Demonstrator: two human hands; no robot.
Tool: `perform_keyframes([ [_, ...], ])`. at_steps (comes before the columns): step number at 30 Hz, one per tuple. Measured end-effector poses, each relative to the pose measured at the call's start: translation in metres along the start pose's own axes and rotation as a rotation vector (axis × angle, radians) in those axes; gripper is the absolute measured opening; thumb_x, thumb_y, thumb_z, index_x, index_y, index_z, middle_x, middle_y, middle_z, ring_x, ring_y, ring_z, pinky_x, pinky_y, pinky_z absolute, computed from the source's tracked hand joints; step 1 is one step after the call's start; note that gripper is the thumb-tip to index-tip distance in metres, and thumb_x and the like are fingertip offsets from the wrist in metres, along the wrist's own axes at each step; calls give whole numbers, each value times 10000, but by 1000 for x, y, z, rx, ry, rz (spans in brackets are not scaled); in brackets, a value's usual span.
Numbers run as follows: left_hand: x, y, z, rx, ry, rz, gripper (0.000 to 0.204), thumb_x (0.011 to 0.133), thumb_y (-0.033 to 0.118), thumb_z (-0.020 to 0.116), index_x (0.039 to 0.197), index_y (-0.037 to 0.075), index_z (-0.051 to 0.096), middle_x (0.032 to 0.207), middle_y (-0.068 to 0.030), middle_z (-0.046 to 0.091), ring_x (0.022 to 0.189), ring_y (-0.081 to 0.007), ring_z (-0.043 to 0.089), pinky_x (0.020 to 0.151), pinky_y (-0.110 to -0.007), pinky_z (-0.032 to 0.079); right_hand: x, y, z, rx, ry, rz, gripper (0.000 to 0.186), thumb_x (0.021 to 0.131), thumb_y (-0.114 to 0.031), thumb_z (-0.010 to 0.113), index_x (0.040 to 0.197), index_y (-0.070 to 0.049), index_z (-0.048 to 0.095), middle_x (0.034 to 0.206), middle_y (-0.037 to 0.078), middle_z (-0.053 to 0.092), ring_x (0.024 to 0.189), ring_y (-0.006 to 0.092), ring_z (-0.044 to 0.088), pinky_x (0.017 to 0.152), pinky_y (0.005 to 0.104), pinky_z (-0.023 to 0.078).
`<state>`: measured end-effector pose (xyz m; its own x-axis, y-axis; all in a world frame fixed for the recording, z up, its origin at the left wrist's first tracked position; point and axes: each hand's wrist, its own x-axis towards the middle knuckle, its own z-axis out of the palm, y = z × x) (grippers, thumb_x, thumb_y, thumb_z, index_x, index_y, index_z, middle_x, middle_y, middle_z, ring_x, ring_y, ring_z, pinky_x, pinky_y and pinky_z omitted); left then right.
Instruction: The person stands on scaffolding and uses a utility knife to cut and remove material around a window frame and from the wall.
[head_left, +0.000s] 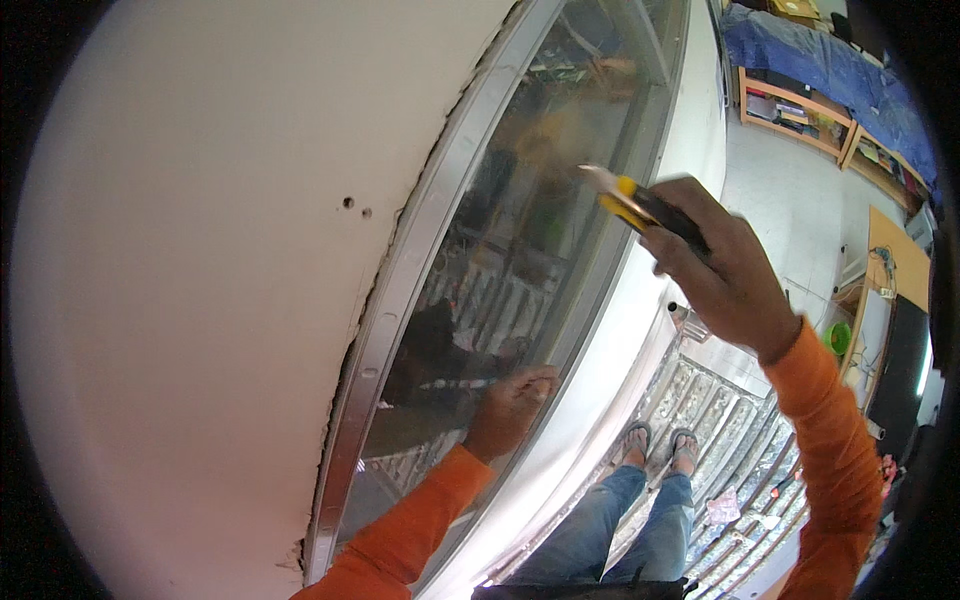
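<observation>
Right hand (725,270) at 2 o'clock is fisted around a yellow-black knife (640,205), blade tip on the glass (520,240) near its right frame; the blade itself is blurred and hard to read. Left hand (510,405) at 6 o'clock lies flat on the glass with fingers together, fingertips merging into reflections. The glass shows mostly glare, the metal frame (400,300) runs off both edges, and the feet (660,445) show below on a ribbed floor (730,420).

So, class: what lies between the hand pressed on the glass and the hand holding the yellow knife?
Only bare glass pane, with reflections in it, lies between the left hand and the right hand gripping the knife, as the head view shows.
</observation>
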<state>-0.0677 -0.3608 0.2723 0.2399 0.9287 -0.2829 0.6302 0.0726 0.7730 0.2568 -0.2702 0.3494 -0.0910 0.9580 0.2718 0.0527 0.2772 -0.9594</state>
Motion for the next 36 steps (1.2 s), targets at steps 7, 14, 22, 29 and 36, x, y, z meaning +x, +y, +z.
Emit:
perform_keyframes([
  [7,-21,10,-37,-204,213,17,409,1017,327,554,1237,-11,623,1047,-131,711,980,-189,674,892,-331,532,95,-59,32,-776,-236,-980,280,954,-277,625,1171,-107,571,837,51,627,674,198,636,617,341,535],
  [14,-38,27,-40,-120,492,179,279,983,163,593,1201,-5,639,984,-143,722,909,-199,689,819,-338,553,127,-85,79,-885,-311,-1287,318,873,-254,700,1140,-164,553,809,19,567,679,179,618,601,347,524],
  [22,-194,10,-53,533,800,538,136,890,149,644,1004,80,670,928,-74,662,937,-288,663,810,-434,543,140,-103,99,-794,-449,-1395,329,839,-259,738,1096,-164,555,816,21,562,658,135,607,549,297,512],
  [29,-167,49,-56,1300,1198,120,381,891,299,678,1191,110,539,1270,-91,476,1253,-305,434,1065,-504,346,128,-134,116,-899,-602,-1469,328,774,-238,780,1006,-112,584,796,27,549,584,136,560,493,278,482],
  [36,-140,64,-68,1368,1297,151,490,809,303,823,1224,143,617,1241,-64,589,1227,-251,486,1036,-448,369,128,-143,124,-974,-755,-1494,321,763,-194,771,988,-50,593,800,90,572,615,194,580,502,340,467],
])
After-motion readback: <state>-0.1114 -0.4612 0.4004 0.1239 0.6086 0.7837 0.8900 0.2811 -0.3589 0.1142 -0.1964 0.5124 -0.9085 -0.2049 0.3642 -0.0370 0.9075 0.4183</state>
